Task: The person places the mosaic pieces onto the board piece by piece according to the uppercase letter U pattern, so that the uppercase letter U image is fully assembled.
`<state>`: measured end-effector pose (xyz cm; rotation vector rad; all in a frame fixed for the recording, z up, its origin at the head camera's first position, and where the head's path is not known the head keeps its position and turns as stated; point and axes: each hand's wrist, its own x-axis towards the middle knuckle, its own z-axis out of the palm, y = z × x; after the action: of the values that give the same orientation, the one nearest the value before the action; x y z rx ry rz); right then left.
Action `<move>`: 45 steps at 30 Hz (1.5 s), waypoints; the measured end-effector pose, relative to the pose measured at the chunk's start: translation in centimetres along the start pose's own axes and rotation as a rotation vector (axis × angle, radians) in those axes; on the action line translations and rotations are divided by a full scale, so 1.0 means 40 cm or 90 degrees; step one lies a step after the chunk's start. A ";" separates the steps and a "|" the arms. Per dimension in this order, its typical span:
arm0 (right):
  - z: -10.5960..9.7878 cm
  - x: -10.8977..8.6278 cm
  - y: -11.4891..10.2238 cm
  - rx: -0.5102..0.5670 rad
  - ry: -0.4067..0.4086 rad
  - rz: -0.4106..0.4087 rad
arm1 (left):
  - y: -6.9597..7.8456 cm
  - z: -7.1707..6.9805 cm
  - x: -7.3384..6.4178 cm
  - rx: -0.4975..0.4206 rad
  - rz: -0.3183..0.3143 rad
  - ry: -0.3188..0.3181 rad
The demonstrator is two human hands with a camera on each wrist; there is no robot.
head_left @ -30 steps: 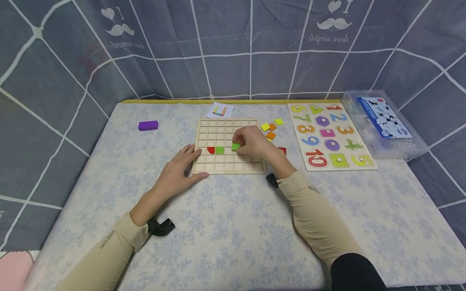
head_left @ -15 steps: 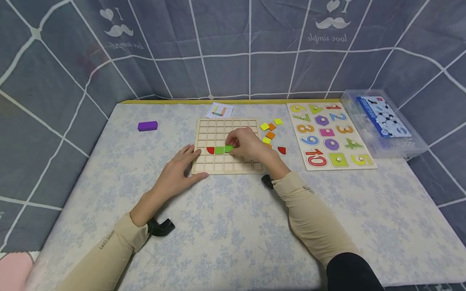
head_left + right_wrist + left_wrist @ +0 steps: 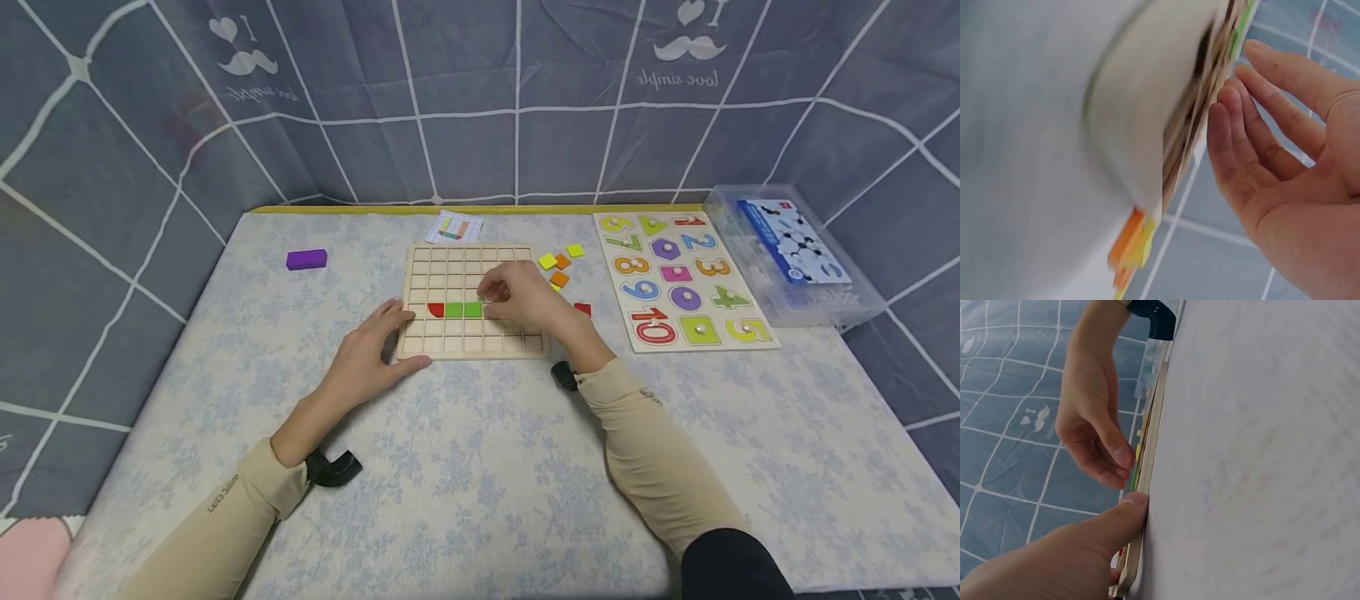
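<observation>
The pale wooden grid board (image 3: 452, 344) lay at the table's middle, a red quarter-round (image 3: 437, 310) and two green squares (image 3: 472, 309) side by side in one row. The left hand (image 3: 363, 350) rested spread on its left edge; the right hand (image 3: 525, 293), fingers loosely curved, pinched nothing just right of the squares. Blue-flowered pale cloth (image 3: 480, 467) covered the table before a white-lined grey-blue curtain (image 3: 480, 158). Visible right of the board: three yellow tiles (image 3: 575, 250), one partly hidden, two orange tiles (image 3: 559, 280), one red piece (image 3: 582, 309); far left, one purple block (image 3: 307, 259).
</observation>
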<state>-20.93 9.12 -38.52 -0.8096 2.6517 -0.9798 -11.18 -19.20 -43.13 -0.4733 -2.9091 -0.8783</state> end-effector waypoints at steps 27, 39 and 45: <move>-0.096 -0.076 0.146 -0.072 0.085 0.155 | -0.003 0.004 -0.006 -0.007 -0.002 0.004; -0.097 -0.083 0.148 -0.045 0.095 0.165 | 0.002 -0.002 -0.003 -0.004 0.004 0.007; -0.099 -0.085 0.154 -0.014 0.121 0.153 | 0.002 -0.001 -0.004 -0.005 0.013 0.013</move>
<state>-22.16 17.04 -39.52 -0.4039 2.8394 -1.0094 -11.01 -19.21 -43.09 -0.4914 -2.8780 -0.8878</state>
